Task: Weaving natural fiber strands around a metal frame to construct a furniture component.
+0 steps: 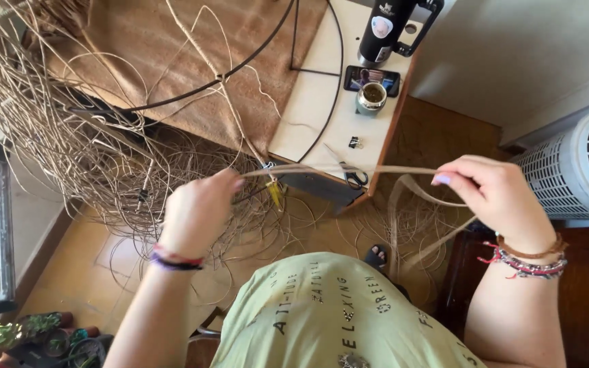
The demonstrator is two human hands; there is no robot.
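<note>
My left hand [199,211] and my right hand [495,194] hold a flat, pale rattan strip [339,169] stretched level between them. Each hand pinches one end of the taut length. From my right hand the strip loops back down in a curve [410,197] toward the floor. A black wire frame [253,58] with strips tied to it lies on the brown-covered table just beyond my hands. Both wrists wear bracelets.
A big tangle of loose rattan [69,150] hangs at the left and spills onto the floor. On a white board [315,102] stand a black flask [386,31], a phone [372,80], a small cup [371,97] and scissors [352,176]. A white slatted heater [574,167] sits at the right.
</note>
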